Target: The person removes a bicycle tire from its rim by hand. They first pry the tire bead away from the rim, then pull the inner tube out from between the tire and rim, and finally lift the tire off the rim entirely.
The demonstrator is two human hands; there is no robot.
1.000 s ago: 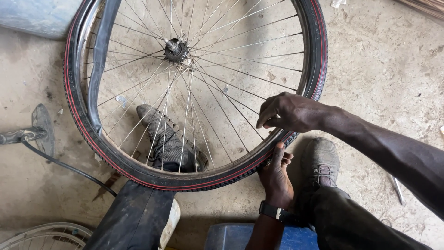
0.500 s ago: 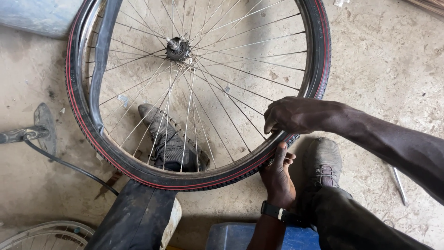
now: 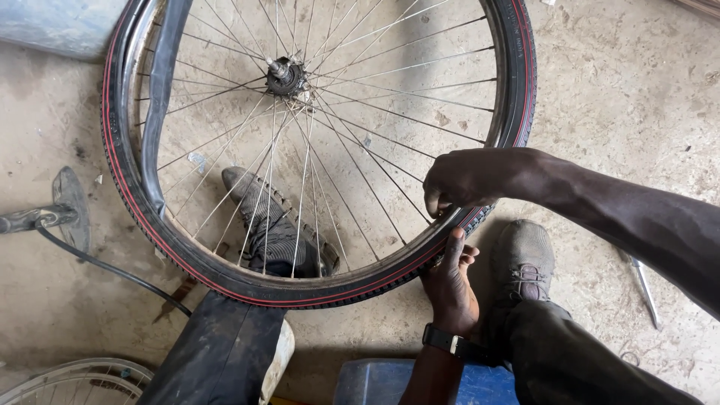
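Nearest, at the bottom edge, a blue container [image 3: 382, 382] sits between the person's dark trouser legs, with part of a second wheel rim [image 3: 75, 379] in the near-left corner. Just beyond the container, the left hand [image 3: 450, 289], with a dark wristwatch [image 3: 444, 341] on its wrist, comes up from below; its fingers [image 3: 456, 244] press against the outside of the tyre at the wheel's near-right edge, lying along the rubber rather than wrapped around it. A grey shoe [image 3: 523, 259] rests on the floor just right of that hand.

The bicycle wheel [image 3: 315, 142] fills the middle of the view, its black tyre with red stripes [image 3: 247, 289] running round a spoked rim. The right hand [image 3: 469, 180] reaches in from the right and bears down on the same stretch of tyre from above, fingers curled and clenched over the tyre's edge at the rim. The other shoe [image 3: 274, 225] shows through the spokes.

At the left, a black inner tube [image 3: 161, 105] hangs loose inside the rim. Farther left, a pump foot with a black hose [image 3: 67, 214] lies on the concrete floor [image 3: 622, 97]. A thin metal tool [image 3: 645, 289] lies at the right. The hub [image 3: 286, 75] lies toward the far side.
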